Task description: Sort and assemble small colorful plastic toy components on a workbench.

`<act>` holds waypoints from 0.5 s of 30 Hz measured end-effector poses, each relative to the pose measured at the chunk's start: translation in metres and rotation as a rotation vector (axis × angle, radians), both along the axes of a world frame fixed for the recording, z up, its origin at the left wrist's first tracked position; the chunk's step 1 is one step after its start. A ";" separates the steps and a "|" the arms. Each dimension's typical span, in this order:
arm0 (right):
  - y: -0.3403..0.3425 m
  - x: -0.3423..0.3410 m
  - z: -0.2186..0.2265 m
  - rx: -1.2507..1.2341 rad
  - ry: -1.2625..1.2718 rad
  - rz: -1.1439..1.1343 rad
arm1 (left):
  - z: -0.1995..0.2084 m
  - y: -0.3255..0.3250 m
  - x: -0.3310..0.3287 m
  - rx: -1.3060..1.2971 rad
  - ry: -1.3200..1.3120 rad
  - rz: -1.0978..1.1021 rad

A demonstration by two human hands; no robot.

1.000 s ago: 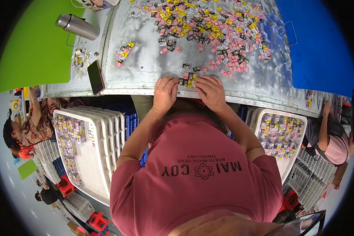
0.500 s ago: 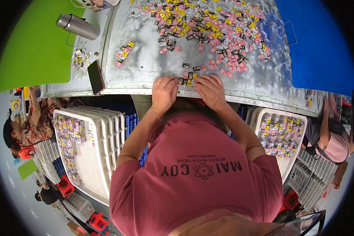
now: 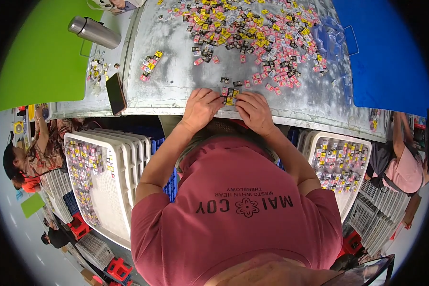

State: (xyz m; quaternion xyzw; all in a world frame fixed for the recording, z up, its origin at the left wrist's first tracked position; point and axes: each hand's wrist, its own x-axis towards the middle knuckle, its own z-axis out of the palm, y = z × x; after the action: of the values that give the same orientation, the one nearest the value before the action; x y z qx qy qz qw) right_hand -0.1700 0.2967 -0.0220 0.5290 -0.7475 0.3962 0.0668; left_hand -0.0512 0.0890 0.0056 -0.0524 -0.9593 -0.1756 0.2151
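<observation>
Flanking a compact block of small pink, black and yellow rectangular pieces [image 3: 230, 97] near the front edge of the worn grey table [image 3: 167, 93], the left hand [image 3: 201, 108] and right hand [image 3: 255, 112] keep fingers curled together, tips at the block's sides; pinching cannot be confirmed. Beyond lies a broad multicoloured scatter of similar pieces [image 3: 252, 35].

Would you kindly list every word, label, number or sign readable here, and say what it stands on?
Dusky red shirt: dark lettering beside a flower emblem, upside down; legible, but not copied here.
Nearest small pieces: print too small to read.
Scattered small pieces farther off: likewise.
Tray pieces: likewise.
Phone: no text visible.
</observation>
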 end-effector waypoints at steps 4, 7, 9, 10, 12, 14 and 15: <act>-0.001 -0.001 0.003 -0.002 0.003 -0.001 | 0.002 -0.004 -0.005 -0.103 -0.028 -0.044; -0.002 -0.002 0.002 -0.015 0.003 -0.004 | 0.002 -0.005 -0.006 -0.126 -0.022 -0.064; -0.002 -0.002 0.002 -0.018 0.006 -0.004 | 0.002 -0.006 -0.007 -0.126 -0.018 -0.067; -0.002 -0.002 0.002 -0.019 0.005 -0.004 | 0.003 -0.006 -0.006 -0.099 -0.021 -0.071; -0.002 -0.002 0.002 -0.019 0.002 -0.010 | 0.004 -0.006 -0.006 -0.074 -0.024 -0.075; -0.002 -0.001 0.003 -0.019 -0.003 -0.009 | 0.006 -0.006 -0.006 -0.076 -0.053 -0.094; -0.002 -0.001 0.004 -0.018 -0.006 -0.009 | 0.006 -0.007 -0.006 -0.077 -0.053 -0.093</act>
State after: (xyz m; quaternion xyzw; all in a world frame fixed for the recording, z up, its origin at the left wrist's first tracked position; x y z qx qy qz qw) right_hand -0.1710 0.2951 -0.0183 0.5237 -0.7465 0.4042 0.0709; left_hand -0.0574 0.0825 0.0119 -0.1007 -0.9671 -0.1499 0.1791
